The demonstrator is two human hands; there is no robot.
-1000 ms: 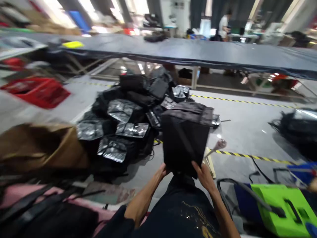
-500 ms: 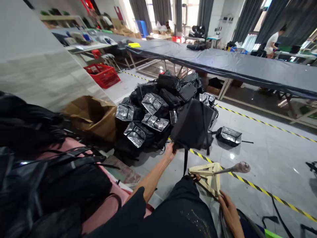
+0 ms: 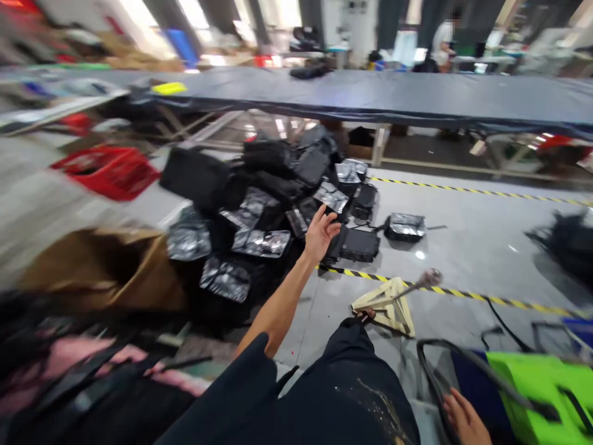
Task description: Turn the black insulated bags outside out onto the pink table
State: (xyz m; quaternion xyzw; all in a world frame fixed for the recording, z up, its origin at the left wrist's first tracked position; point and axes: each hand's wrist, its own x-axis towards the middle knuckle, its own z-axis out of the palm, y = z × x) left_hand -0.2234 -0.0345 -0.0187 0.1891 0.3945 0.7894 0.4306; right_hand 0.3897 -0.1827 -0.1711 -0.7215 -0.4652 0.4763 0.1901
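My left hand (image 3: 322,235) reaches forward with its fingers apart and holds nothing. Beyond it spreads a heap of black bags (image 3: 266,164), several with shiny silver bottoms (image 3: 264,243). A dark, blurred bag (image 3: 194,178) is at the heap's left side; I cannot tell whether it rests there. Low on the right, my right hand (image 3: 466,417) is partly cut off by the frame edge, its fingers stretched out beside a dark curved tube (image 3: 491,364). A bright green bag (image 3: 532,389) lies just right of it.
A cream triangular frame with a metal rod (image 3: 388,304) stands by my foot. Striped tape (image 3: 454,289) crosses the floor. A brown bag (image 3: 106,266) and red crate (image 3: 109,173) are left. A long covered table (image 3: 370,93) spans the back; a person (image 3: 443,43) is beyond it.
My left hand has let go of the black bag it held, and its fingers have opened. My right hand has moved away from the cream frame. The view has swung right.
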